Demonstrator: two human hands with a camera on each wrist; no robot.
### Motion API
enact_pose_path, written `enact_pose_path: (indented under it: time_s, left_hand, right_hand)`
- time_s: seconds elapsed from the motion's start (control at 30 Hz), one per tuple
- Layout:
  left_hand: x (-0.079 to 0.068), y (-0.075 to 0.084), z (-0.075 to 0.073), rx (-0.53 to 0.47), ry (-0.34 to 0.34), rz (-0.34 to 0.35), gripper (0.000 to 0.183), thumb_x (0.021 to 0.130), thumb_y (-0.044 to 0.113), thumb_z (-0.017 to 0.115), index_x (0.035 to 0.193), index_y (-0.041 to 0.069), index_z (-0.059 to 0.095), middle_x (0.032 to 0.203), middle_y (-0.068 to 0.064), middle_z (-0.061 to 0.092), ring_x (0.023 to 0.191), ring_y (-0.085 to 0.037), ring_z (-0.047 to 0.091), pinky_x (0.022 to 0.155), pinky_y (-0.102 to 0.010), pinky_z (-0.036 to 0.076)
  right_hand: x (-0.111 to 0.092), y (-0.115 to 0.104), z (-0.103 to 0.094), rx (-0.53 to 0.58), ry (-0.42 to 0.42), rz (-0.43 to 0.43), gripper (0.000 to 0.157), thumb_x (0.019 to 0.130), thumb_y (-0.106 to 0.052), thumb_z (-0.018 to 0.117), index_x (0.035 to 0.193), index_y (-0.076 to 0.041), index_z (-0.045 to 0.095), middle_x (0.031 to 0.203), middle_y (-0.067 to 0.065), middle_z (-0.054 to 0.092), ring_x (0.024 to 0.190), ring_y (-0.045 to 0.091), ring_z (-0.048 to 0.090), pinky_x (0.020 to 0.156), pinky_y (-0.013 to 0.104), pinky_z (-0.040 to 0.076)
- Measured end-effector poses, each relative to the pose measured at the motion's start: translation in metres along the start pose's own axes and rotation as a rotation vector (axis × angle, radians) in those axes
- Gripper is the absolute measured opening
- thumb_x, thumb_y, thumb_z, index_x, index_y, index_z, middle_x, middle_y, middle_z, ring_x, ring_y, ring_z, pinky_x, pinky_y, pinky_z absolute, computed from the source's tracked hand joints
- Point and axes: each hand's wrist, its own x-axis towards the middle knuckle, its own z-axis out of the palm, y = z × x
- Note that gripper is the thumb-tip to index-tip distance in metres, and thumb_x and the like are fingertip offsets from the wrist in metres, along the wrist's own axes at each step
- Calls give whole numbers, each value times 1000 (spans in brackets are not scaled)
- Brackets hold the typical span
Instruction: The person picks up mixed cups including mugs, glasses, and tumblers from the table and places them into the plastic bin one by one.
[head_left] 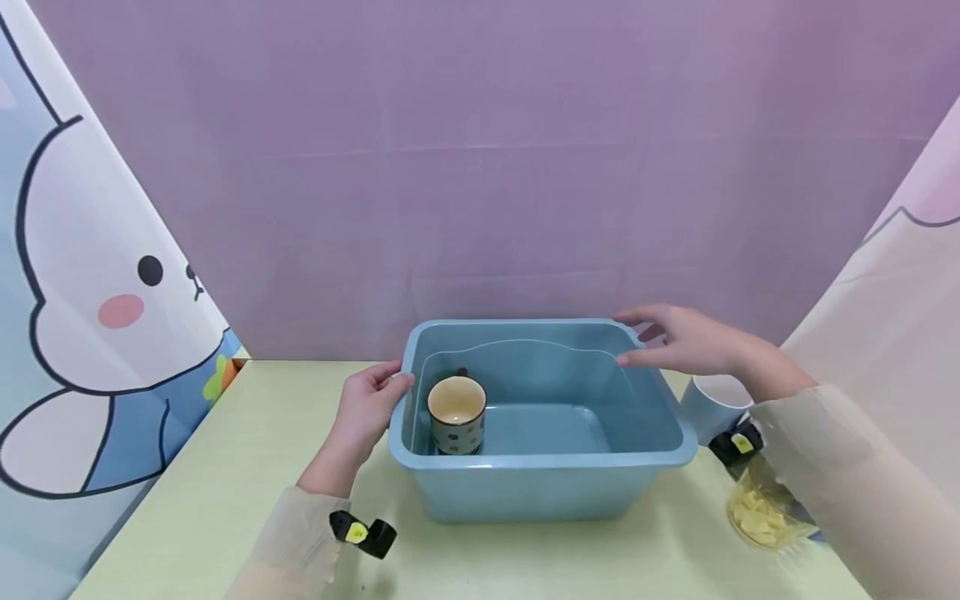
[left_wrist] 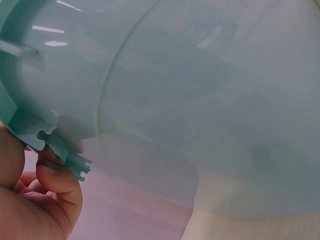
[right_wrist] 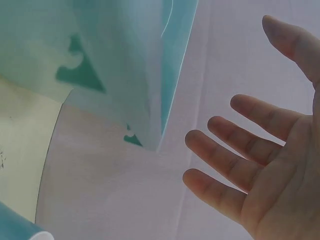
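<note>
A light blue plastic tub [head_left: 525,492] sits on the table, its near wall facing me. My left hand [head_left: 366,408] grips the rim at the tub's left side; in the left wrist view its curled fingers [left_wrist: 62,182] are at the ribbed underside of the rim. By the far right corner, my right hand [head_left: 693,342] hovers with fingers spread; the right wrist view shows them apart from the tub wall [right_wrist: 115,65]. Inside the tub, at its left end, a patterned mug [head_left: 459,437] with a cream interior stands upright. Its brown handle points toward the back.
Right of the tub stands a pale blue cup [head_left: 708,408], partly behind my right forearm. Nearer me is a clear yellowish container [head_left: 761,512] with pale yellow pieces, partly covered by my sleeve. A purple cloth [head_left: 480,183] hangs behind the table [head_left: 277,433].
</note>
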Motion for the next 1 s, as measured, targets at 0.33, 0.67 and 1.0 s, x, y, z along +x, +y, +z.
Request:
enact_pose_path:
  time_s: [0.33,0.67,1.0]
  left_hand:
    - [0,0,2,6,-14,19,39,95,22,54,129,4,56,98,-16,66,71,-12,61,60,-26,54]
    - [3,-3,1,42,-48,23,41,95,23,53,132,4,53,104,-17,66,71,-12,62,61,-26,54]
    - [3,-3,-2,36,-61,-1,43,95,26,54,134,7,52,104,-16,65,64,-12,56,56,-23,49]
  right_hand:
    - [-9,12,-1,40,38,-13,68,86,-45,65,140,-12,44,141,14,47,116,34,56,89,49,49]
    - [-22,26,4,44,69,17,70,86,-45,65,141,-9,43,141,16,46,116,34,56,89,48,50]
    - [-34,39,6,39,105,32,65,87,-42,64,140,-9,44,138,19,48,114,37,56,87,51,50]
